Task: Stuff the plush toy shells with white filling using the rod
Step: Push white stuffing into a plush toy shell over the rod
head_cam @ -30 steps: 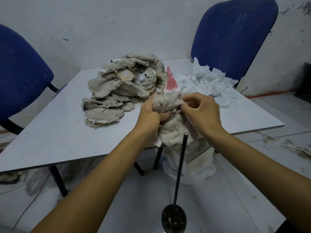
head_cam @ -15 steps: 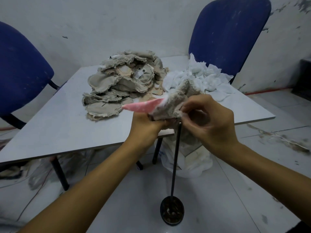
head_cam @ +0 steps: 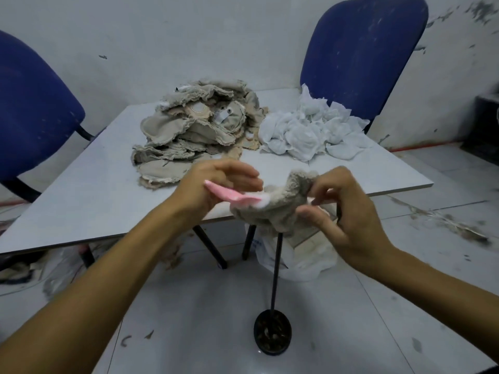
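Head view, 1 moment. A beige plush shell [head_cam: 280,203] sits over the top of a thin black rod [head_cam: 276,273], held in front of the near edge of the grey table [head_cam: 81,201]. The rod stands upright from a round dark base [head_cam: 272,332] on the tiled floor; its upper end is hidden inside the shell.

Right hand [head_cam: 348,211]: fingers curled, fingertips pinching the shell's right side near its upper rim, thumb below. Grip is clamped on the fabric.

Left hand [head_cam: 213,187]: fingers extended and loosely together, lying against a pink flap [head_cam: 229,194] that sticks out leftward from the shell. Whether the thumb pinches the flap, cannot tell; motion blur here.

A bit of white filling [head_cam: 263,198] shows at the shell's left opening, just beside the flap.

On the table, further back: a heap of flat unstuffed beige shells [head_cam: 189,136] at centre, and a pile of white filling wads [head_cam: 310,130] just right of it, nearly touching. 2 blue chairs [head_cam: 361,49] stand behind the table, 1 left, 1 right. A white plastic bag [head_cam: 297,257] lies on the floor under the table's near edge.
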The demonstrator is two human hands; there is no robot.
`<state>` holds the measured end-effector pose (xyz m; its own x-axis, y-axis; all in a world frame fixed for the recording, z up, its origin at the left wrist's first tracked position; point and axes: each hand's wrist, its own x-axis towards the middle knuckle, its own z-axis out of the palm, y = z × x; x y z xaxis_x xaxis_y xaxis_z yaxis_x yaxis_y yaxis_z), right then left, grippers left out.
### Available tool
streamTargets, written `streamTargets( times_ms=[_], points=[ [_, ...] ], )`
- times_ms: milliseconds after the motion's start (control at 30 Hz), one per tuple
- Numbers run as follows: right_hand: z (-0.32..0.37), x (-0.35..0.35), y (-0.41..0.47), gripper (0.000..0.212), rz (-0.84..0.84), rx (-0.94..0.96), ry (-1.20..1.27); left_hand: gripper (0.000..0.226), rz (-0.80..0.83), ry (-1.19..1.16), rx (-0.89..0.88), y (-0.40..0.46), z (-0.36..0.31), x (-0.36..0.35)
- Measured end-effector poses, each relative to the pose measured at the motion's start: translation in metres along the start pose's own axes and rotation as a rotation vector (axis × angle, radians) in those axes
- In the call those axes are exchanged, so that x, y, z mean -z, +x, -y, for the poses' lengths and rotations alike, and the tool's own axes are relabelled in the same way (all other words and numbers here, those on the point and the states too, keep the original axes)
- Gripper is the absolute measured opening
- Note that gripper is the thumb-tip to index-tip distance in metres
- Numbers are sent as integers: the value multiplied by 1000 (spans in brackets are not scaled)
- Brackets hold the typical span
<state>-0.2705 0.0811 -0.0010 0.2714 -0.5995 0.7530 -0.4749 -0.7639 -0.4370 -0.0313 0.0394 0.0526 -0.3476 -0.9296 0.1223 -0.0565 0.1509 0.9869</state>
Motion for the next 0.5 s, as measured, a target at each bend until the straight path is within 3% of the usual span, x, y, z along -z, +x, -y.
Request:
streamTargets(
  times_ms=[67,133,200,267,333,433,500],
  points=[
    [-10,7,2,53,40,-152,-22,39,45,48,-54,1,-8,-2],
    [-14,7,1,76,188,-339,4,54,163,389,-86,-1,-10,-10],
    [-18,1,1,76,291,-434,82,62,275,646,-61,-3,-9,-26],
    [-19,-3,2,60,320,-427,117,52,242,754,-119,-2,-3,-36],
    [-19,-4,4,45,312,-388,121,33,167,714,-200,-1,0,-34],
    [-16,3,11,26,174,-320,132,37,78,341,-239,-2,1,-14],
    [-10,11,18,24,50,-243,162,35,106,274,-238,-4,3,-3]
  ],
)
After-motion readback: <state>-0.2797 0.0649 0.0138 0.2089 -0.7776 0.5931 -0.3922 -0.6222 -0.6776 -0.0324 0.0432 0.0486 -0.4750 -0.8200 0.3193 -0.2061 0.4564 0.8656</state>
